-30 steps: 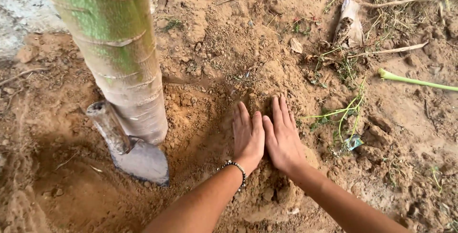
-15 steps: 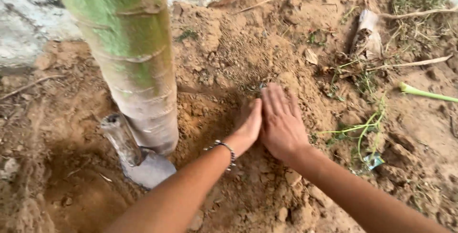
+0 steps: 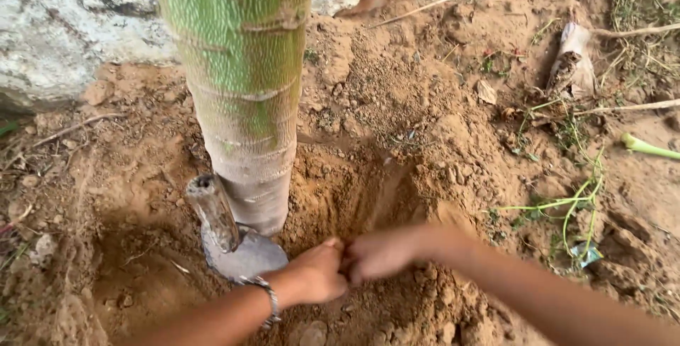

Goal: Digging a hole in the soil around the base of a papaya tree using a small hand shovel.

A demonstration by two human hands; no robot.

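A thick green and pale ringed plant trunk (image 3: 244, 91) stands in a dug hole of loose brown soil (image 3: 354, 190). A metal trowel (image 3: 234, 236) with a short worn handle leans against the trunk's base. My left hand (image 3: 315, 271), with a beaded bracelet on the wrist, is beside the trowel blade, fingers curled down into the soil. My right hand (image 3: 379, 252) is blurred and touches the left one, fingers curled over loose soil at the hole's near side. Whether either hand grips soil is unclear.
A pale rock or wall (image 3: 64, 27) runs along the back left. A mound of loose soil (image 3: 397, 84) rises behind the hole. Dry husk (image 3: 572, 63), twigs, thin green weeds (image 3: 567, 204) and a green stalk (image 3: 648, 146) lie at the right.
Both hands have come back from the soil mound toward me and down, dragging soil into the hole beside the trunk. The view has shifted, so the trunk now appears farther right.
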